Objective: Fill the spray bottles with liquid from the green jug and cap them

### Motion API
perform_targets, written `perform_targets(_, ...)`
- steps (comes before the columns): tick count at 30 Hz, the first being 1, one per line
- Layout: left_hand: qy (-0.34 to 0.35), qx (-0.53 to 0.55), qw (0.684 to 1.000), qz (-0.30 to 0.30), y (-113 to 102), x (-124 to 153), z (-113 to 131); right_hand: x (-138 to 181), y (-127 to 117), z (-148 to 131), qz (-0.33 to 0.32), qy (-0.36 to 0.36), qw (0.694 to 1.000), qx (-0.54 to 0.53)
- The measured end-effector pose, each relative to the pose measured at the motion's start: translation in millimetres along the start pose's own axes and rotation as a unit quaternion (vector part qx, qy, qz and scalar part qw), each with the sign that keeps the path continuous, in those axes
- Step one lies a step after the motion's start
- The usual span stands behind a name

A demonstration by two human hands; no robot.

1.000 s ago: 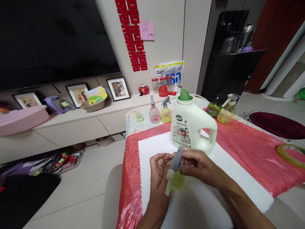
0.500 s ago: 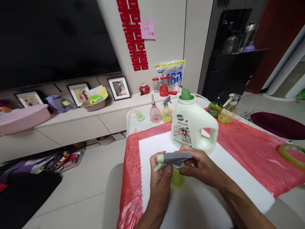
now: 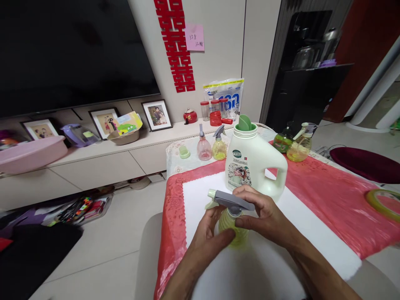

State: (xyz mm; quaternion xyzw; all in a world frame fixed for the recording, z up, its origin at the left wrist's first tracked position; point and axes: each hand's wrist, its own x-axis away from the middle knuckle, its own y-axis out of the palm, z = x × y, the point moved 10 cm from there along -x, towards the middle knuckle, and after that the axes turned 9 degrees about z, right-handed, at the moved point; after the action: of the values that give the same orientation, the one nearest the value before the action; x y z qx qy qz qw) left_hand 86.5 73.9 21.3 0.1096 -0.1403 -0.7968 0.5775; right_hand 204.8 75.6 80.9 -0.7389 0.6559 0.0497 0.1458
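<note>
Evidently both hands share 1 small spray bottle, upright over the white mat at the near end of the desk; whether its base touches the mat I cannot tell. The left hand is closed round the rounded, translucent yellow-green belly, thumb across the front, which reads as a steadying hold. The right hand pinches the back of the grey trigger head, matt hard plastic with a pale green nozzle pointing left (away from that palm). Just behind stands a smooth white jug with a moulded handle and an open green spout. The red cloth looks glossy and patterned, and the mat is soft with a zigzag edge.
</note>
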Motion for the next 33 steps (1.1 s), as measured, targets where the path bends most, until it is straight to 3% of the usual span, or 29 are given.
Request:
perform_targets(5, -0.042, -0.14, 0.988, -0.042, 1.7, 4.0, -4.9, -0.3, 7.9, -5.2, -0.032, -0.009, 0.999, -0.015)
perform_targets(16, -0.04, -0.153, 0.984, 0.078, -9.0, 1.1, -15.2, 2.2, 5.5, -5.1, -0.006, -0.031, 0.999, -0.015)
perform_targets(23, -0.004, -0.167, 0.978, 0.122, -8.6, 4.7, -10.0, 2.0, 9.3, 4.1, -0.04, 0.005, 0.999, 0.003)
perform_targets(28, 0.003, -0.156, 0.983, 0.092, -8.1, 3.3, -23.0, 5.8, 14.3, 11.8, -0.065, 0.045, 0.995, 0.062)
perform_targets(33, -0.009, -0.157, 0.987, 0.035, -7.1, 4.0, -32.1, 3.5, 7.5, 16.2, -0.034, 0.054, 0.995, 0.072)
